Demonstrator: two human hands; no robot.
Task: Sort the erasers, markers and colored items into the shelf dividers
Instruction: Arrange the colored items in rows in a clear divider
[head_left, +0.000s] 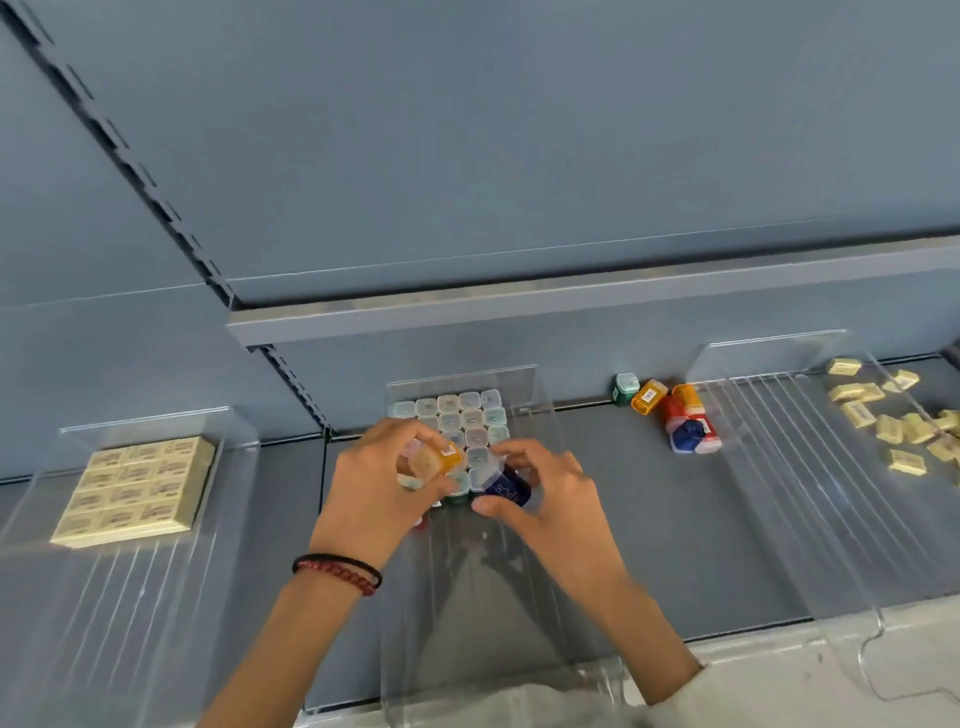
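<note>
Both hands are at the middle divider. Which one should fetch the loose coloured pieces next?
Right. The right hand, holding a blue piece, is nearer the loose coloured pieces; the left hand, holding an orange piece, would likely have to cross it.

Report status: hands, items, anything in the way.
Left hand grips orange item. Right hand grips blue item, both at middle divider. Loose items lie right of it.

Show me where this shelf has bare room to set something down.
Bare grey shelf lies between the middle divider and right divider, before the loose colored items. The middle divider's front half is free too. Its back is crowded: capped items, left hand, right hand.
</note>
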